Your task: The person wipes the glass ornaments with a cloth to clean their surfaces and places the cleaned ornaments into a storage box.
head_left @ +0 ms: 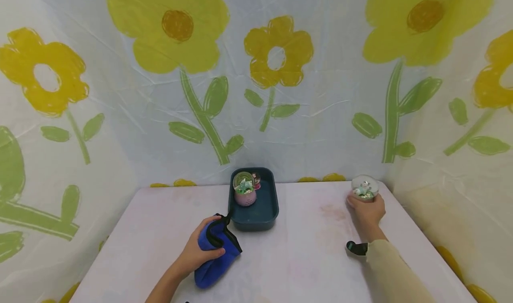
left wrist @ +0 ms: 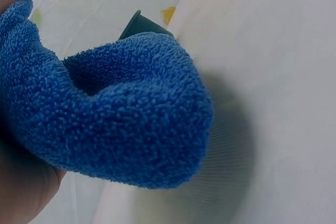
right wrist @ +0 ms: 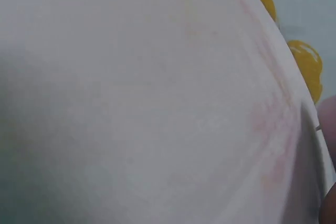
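Observation:
My left hand [head_left: 195, 251] grips a folded blue terry cloth [head_left: 218, 260] with black edging, held over the table in front of the dark tray. In the left wrist view the cloth [left wrist: 131, 124] fills much of the picture and hides most of the fingers. At the far right corner of the table, my right hand [head_left: 368, 209] holds a clear snow globe [head_left: 364, 188] with small pale figures inside. Its base is mostly behind the fingers. The right wrist view catches only a fingertip [right wrist: 328, 205] at its edge.
A dark teal tray [head_left: 256, 225] stands at the table's back edge. Inside it are a snow globe with a pink base [head_left: 245, 197] and a smaller pink one [head_left: 257, 180], partly hidden. A black strap-like piece [head_left: 356, 248] shows beside the right sleeve [head_left: 394, 267]. Flowered sheeting [head_left: 320, 138] surrounds the table.

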Demonstrator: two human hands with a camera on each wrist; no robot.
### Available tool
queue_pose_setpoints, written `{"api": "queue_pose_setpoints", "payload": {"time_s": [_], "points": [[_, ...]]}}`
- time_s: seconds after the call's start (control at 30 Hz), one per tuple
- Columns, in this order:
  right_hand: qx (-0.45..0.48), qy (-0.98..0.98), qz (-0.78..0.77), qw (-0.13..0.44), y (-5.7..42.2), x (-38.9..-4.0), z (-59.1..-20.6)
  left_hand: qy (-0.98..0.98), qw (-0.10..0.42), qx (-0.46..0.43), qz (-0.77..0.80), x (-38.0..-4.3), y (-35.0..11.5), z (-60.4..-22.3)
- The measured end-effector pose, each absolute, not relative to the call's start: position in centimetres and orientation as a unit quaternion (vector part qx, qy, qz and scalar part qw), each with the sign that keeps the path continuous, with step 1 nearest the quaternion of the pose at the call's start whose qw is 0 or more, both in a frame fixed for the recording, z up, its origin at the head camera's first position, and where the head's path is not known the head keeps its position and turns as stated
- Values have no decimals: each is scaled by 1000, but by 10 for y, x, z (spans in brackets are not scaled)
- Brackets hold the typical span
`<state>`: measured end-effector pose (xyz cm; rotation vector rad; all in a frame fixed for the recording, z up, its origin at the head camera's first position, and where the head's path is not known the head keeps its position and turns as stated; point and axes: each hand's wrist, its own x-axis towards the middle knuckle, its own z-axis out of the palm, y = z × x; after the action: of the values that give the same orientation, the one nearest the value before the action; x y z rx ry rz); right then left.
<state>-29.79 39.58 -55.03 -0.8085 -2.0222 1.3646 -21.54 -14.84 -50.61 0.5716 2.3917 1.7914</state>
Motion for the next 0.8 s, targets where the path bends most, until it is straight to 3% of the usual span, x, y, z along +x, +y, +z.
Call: {"api": "queue_pose_setpoints", "payload": {"time_s": [0.4,0.8], "points": [[-200,-719,536,394,359,-278,-501,780,41,225,583,-220,-146,-494],[17,-777,507,373,291,-221,-421,773,43,239,587,-228,-130,-480]]}}
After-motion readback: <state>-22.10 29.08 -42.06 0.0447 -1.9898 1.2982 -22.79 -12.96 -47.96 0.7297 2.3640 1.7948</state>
